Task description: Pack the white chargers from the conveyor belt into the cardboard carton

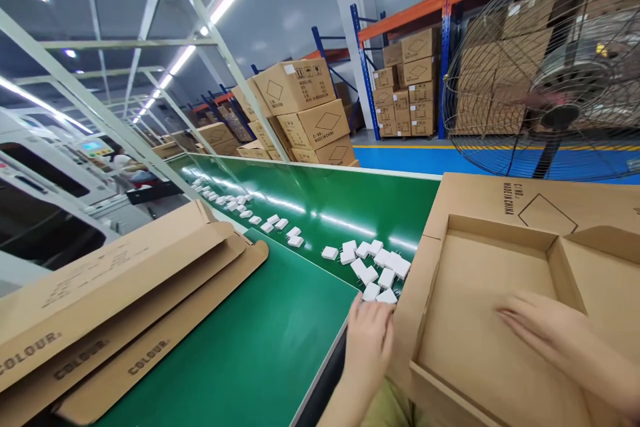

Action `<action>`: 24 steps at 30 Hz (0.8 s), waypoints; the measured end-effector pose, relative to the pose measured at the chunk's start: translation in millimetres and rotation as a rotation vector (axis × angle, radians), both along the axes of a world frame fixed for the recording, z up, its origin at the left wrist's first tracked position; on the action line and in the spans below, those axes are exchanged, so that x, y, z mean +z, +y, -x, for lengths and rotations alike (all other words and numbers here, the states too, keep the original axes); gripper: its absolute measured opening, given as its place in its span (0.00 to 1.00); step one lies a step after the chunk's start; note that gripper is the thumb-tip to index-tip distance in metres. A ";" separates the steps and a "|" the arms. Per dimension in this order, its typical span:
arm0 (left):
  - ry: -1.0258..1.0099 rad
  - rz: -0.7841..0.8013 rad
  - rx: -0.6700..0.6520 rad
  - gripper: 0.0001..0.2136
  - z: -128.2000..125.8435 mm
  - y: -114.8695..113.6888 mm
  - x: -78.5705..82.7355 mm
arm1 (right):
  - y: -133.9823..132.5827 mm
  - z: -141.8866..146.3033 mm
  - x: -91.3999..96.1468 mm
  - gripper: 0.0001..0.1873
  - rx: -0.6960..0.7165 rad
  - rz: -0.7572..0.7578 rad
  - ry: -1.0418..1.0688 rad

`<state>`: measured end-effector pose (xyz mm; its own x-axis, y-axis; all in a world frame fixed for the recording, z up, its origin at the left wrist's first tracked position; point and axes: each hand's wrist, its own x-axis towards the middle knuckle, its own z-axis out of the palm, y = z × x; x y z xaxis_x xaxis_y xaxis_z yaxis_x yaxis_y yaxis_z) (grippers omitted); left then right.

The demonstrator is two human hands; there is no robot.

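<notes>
Plug adapters (387,278) — prob. light, stiff; take by casings (329,253). L hand (369,332) fingers curled, grip unclear; R hand (550,328) fingers straight, nothing visibly held.

Centre: belt (311,239), smooth, glossy. On it: plugs (385,278), smooth white plastic. 4 o'clock: box (475,287), matt cardboard. 8 o'clock: cartons (125,287), matt cardboard too. 1 o'clock: rack (444,53), painted metal. 2 o'clock: fan (560,116), metal wire.

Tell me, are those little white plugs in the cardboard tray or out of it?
Out: the white plugs in view lie on the green belt, outside the cardboard tray.
</notes>
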<state>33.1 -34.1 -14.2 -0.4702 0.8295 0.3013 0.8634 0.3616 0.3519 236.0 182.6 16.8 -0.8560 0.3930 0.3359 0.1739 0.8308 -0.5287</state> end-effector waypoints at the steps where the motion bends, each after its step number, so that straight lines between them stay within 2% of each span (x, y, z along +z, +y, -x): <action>1: 0.072 0.093 0.110 0.15 14.2 5.2 -1.4 | -1.1 24.6 -0.5 0.11 0.080 -0.128 -0.141; 3: 0.168 0.310 0.233 0.12 41.1 18.9 -10.4 | -6.7 78.5 -1.8 0.10 0.164 -0.214 -0.252; 5: 0.184 0.447 0.249 0.10 61.7 32.9 -23.2 | -13.7 130.0 -5.1 0.08 0.205 -0.276 -0.331; 8: 0.144 0.471 0.224 0.10 79.0 46.2 -37.6 | -17.0 187.5 -14.2 0.03 0.201 -0.327 -0.416; 10: 0.109 0.468 0.218 0.11 85.6 48.2 -39.9 | -11.7 210.2 -21.0 0.06 0.193 -0.338 -0.457; 13: 0.047 0.449 0.220 0.14 94.1 42.5 -34.8 | 3.4 224.6 -30.7 0.09 0.198 -0.362 -0.543; 17: -0.057 0.395 0.170 0.18 100.7 29.4 -25.1 | 18.0 221.3 -43.0 0.08 0.274 -0.416 -0.666; 19: -0.166 0.306 0.150 0.17 100.0 25.3 -22.0 | 18.7 217.9 -48.1 0.07 0.310 -0.467 -0.680; 24: -0.532 0.111 0.146 0.16 92.0 23.9 -21.1 | 14.7 227.0 -60.5 0.13 0.430 -0.583 -0.608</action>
<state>-59.0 -10.2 -35.3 -0.6458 0.7577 -0.0940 0.5154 0.5234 0.6786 9.0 197.3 -43.7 -0.9814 -0.0866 -0.1715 -0.0999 0.9925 0.0705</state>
